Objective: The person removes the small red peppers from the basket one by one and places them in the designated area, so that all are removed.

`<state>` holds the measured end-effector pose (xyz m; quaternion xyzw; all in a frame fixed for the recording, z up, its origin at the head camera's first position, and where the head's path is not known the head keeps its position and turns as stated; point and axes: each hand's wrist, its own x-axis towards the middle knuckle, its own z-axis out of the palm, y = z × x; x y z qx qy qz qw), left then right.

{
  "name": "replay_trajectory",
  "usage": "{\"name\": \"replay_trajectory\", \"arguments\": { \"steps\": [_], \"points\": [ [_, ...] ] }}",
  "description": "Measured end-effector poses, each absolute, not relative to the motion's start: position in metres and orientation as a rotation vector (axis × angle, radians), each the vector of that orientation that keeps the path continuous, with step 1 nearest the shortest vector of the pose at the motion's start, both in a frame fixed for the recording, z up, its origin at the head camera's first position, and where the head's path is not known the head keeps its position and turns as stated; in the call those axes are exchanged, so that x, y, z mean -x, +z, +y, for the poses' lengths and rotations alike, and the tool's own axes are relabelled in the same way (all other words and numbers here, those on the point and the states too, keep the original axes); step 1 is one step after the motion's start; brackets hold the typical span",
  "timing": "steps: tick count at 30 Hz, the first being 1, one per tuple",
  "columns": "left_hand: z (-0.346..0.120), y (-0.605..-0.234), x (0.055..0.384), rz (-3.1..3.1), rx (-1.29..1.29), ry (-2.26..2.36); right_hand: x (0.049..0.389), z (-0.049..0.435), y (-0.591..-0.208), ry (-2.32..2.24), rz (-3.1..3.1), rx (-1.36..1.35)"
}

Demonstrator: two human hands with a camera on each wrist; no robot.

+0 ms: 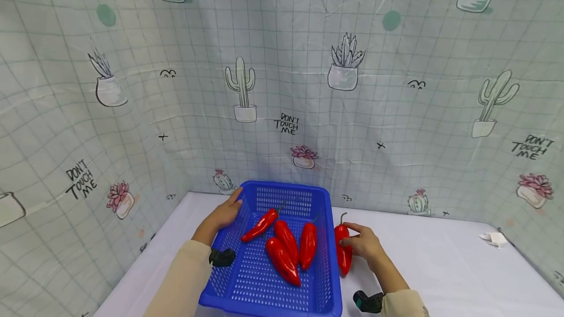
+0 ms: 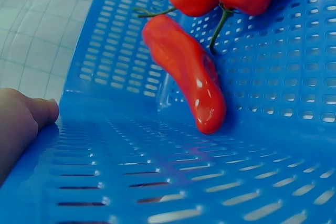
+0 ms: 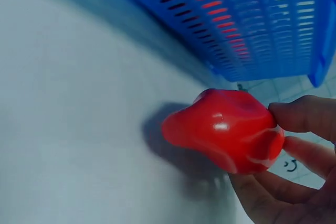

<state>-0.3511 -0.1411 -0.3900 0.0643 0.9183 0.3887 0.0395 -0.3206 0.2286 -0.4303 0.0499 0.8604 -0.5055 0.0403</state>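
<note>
A blue plastic basket (image 1: 251,278) with slotted walls stands on the table, several red chili peppers (image 1: 284,260) with green stems lying inside it. My left hand (image 1: 225,213) grips the basket's left rim; in the left wrist view its thumb (image 2: 44,111) lies over the edge, and the fingers beneath are hidden. Just outside the right wall, my right hand (image 1: 364,244) pinches one more red chili pepper (image 1: 341,253) between thumb and fingers, its stem pointing away from me. The right wrist view has this chili pepper (image 3: 226,129) held close above the white surface, beside the basket wall (image 3: 252,30).
A white cloth covers the table (image 1: 423,263). On its far right lies a small white tag-like scrap (image 1: 495,238). A checked curtain (image 1: 379,121) printed with cacti hangs behind and along the sides, close to the basket's far end.
</note>
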Motion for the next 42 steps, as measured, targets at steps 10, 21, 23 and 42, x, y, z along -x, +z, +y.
{"name": "replay_trajectory", "arguments": {
  "steps": [10, 21, 23, 42],
  "points": [
    [-0.139, -0.385, 0.348, 2.799, -0.176, 1.226, 0.317, 0.227, -0.431, -1.327, 2.839, -0.055],
    [-0.139, -0.385, 0.348, 2.782, -0.187, 1.258, 0.321, 0.256, -0.414, -1.192, 2.914, -0.251],
    [-0.139, -0.385, 0.348, 2.788, -0.185, 1.267, 0.323, 0.261, -0.405, -1.263, 2.915, -0.317],
    [-0.137, -0.392, 0.348, 2.756, -0.175, 1.311, 0.336, 0.170, -0.315, -2.109, 2.314, -0.130]
  ]
}}
